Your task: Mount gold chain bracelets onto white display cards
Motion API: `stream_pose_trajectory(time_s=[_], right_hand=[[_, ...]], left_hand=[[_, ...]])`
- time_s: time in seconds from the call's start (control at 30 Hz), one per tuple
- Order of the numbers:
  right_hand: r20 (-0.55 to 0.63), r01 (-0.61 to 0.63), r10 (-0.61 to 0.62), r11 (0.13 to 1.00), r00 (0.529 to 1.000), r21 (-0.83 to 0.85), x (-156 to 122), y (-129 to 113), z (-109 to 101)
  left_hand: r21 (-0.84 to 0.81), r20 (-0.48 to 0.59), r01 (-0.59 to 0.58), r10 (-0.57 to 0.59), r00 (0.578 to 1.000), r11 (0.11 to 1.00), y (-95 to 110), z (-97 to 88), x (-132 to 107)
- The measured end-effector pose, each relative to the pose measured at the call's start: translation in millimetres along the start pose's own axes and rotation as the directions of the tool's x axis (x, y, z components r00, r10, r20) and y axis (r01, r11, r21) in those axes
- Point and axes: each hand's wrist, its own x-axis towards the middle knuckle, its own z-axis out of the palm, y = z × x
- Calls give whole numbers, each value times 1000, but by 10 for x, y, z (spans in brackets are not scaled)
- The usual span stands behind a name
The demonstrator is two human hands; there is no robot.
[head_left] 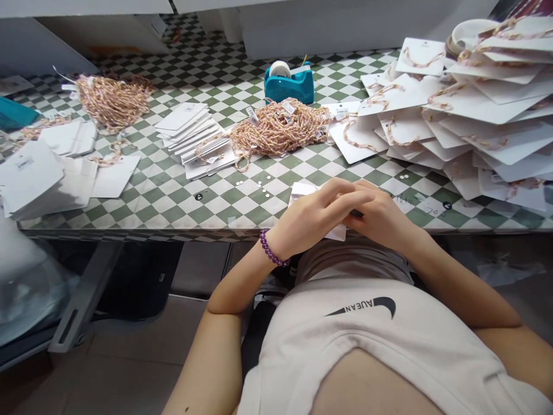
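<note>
My left hand (317,216), with a purple bead bracelet on the wrist, and my right hand (382,219) meet at the table's front edge over a white card (302,190). Both hands have their fingers curled together on the card; anything small between the fingertips is hidden. Behind the card lies a heap of pink and gold bracelets (280,127) with small tags. Several tiny white dots (261,187) lie scattered on the checked tablecloth (173,196) just left of the card.
A teal tape dispenser (288,83) stands behind the heap. Blank white cards (190,135) are stacked left of it. Cards with bracelets mounted (470,115) pile up at right. Another bracelet heap (112,101) and card stacks (38,178) lie far left.
</note>
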Motion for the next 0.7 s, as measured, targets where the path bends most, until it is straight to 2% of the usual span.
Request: stream_pose_trajectory(time_s=[0.13, 0.2, 0.27, 0.4, 0.53, 0.7], right_hand=[[-6, 17, -17, 999, 1000, 40, 7, 4, 0], [2, 8, -8, 998, 1000, 55, 13, -8, -5], [16, -12, 10, 997, 1000, 73, 23, -26, -12], [41, -43, 39, 994, 998, 101, 40, -54, -25], [54, -49, 43, 992, 998, 116, 50, -67, -44], [89, -44, 33, 991, 995, 124, 64, -60, -81]], left_hand=[[-86, -124, -39, 28, 992, 996, -66, 86, -8], [-135, -178, -85, 60, 982, 987, -139, 63, -24], [-92, -193, -84, 65, 979, 992, -221, -16, -45], [166, -70, 5, 7, 998, 986, -326, -190, -74], [147, 37, 42, -48, 998, 988, -335, -204, -51], [140, 48, 103, -110, 993, 985, -340, -148, -6]])
